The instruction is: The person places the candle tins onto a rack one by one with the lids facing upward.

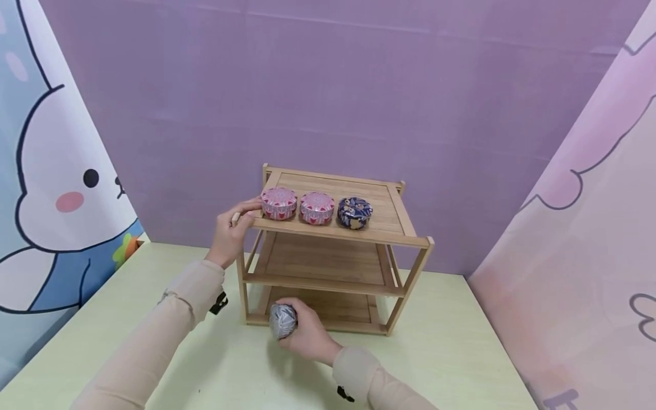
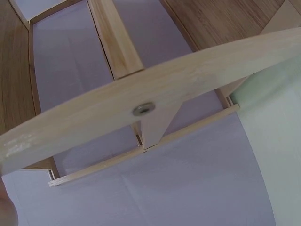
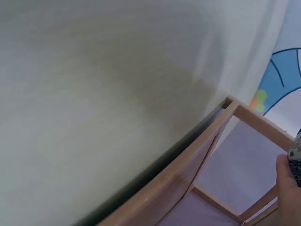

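A three-tier wooden shelf (image 1: pixel 335 230) stands on the table, its frame large in the left wrist view. Along the front of its top board are two pink patterned tins (image 1: pixel 279 204) (image 1: pixel 317 208) and a dark blue patterned tin (image 1: pixel 355 213). My left hand (image 1: pixel 229 233) grips the shelf's top left corner, beside the leftmost pink tin. Low in front of the bottom tier, my right hand (image 1: pixel 309 335) holds a round silver-grey tin (image 1: pixel 283 321) by its side, with its lid facing the head camera. Part of this tin's patterned side (image 3: pixel 295 162) shows in the right wrist view.
The pale green table (image 1: pixel 441 341) spreads around the shelf. Behind it rises a purple backdrop (image 1: pixel 333 97). A panel with a cartoon rabbit (image 1: pixel 66 165) stands at the left, and a pink and cream panel (image 1: pixel 579 245) at the right.
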The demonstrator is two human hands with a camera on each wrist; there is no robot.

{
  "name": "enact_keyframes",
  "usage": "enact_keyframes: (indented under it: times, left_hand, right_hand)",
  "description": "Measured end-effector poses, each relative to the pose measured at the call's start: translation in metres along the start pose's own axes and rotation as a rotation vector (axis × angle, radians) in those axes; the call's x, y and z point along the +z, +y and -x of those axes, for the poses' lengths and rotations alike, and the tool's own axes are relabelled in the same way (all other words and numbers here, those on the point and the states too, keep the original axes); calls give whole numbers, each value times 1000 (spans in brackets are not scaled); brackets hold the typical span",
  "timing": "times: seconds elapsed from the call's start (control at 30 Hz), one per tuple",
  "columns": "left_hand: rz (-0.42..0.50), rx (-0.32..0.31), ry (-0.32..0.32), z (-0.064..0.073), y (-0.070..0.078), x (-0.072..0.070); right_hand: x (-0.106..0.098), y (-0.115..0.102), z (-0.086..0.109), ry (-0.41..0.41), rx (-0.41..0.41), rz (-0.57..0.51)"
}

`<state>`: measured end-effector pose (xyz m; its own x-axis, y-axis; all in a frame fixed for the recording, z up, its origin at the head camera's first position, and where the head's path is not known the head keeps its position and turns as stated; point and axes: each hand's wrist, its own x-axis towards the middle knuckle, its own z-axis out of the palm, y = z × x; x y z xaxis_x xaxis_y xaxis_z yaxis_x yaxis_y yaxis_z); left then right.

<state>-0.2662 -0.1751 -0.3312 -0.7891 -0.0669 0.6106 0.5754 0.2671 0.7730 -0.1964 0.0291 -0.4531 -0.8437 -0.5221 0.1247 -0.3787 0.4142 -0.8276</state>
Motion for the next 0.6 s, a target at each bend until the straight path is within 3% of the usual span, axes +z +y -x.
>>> enact_keyframes:
  times: [0.27, 0.6]
  left_hand:
    - [31, 14, -3, 0, 0, 0]
    - [24, 11, -4, 0, 1, 0]
  right_hand:
    - [1, 2, 3, 43, 65, -265]
    - [-4, 1, 10, 69, 125, -393]
